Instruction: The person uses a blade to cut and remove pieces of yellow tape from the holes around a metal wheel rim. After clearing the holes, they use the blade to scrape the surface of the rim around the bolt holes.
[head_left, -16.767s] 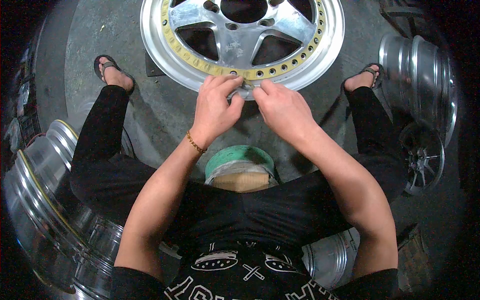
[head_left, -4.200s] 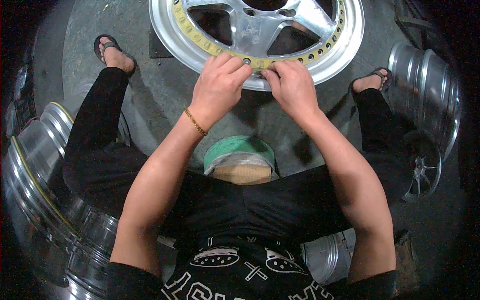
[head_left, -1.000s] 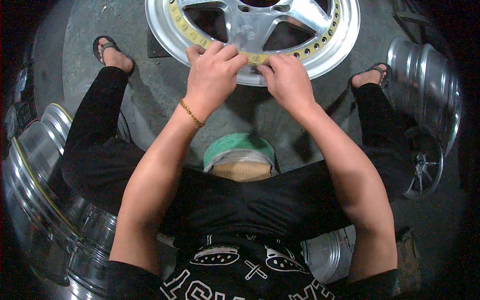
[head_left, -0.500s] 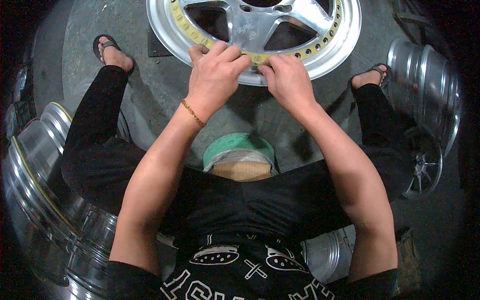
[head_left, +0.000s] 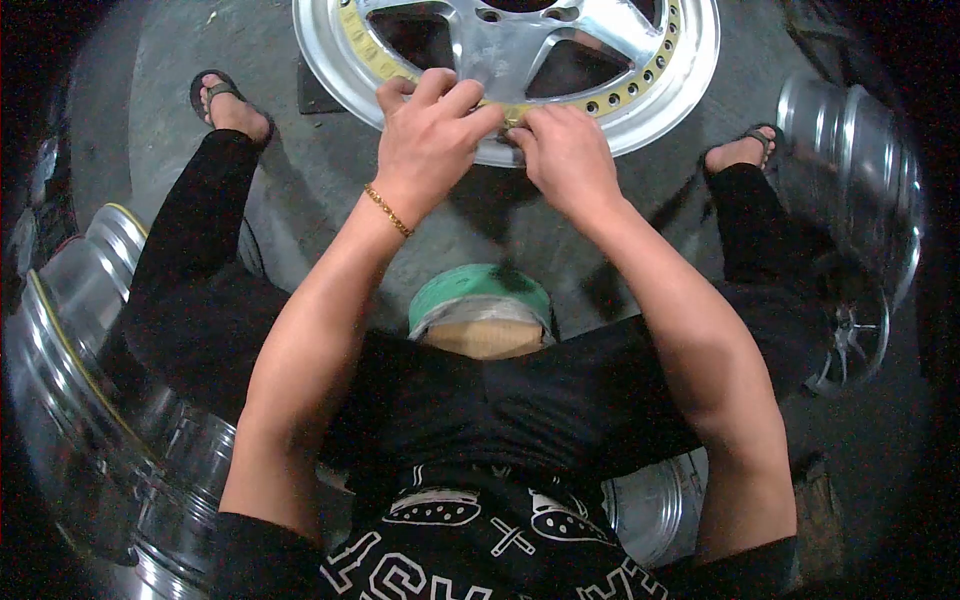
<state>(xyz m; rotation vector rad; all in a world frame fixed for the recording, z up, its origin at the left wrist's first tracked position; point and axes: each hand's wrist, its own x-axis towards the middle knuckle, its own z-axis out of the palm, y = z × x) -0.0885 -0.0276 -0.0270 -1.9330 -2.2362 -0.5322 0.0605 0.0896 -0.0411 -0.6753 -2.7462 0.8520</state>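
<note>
A silver alloy wheel rim lies face up at the top of the head view, its upper part cut off. Around its inner lip runs a band of yellow tape. On the left the tape covers the round bolt holes; on the right the holes show dark. My left hand is curled over the lower part of the band, its fingertips largely hidden. Close beside it, my right hand pinches at the tape with thumb and index finger. The fingertips of both hands nearly meet there.
Several more rims stand on the left and right. A round green-edged object sits on the grey floor between my legs. My sandalled feet flank the wheel.
Both hands stay at the same stretch of the band. My right hand has shifted slightly left and up, closer to my left hand. The wheel appears marginally higher in view.
</note>
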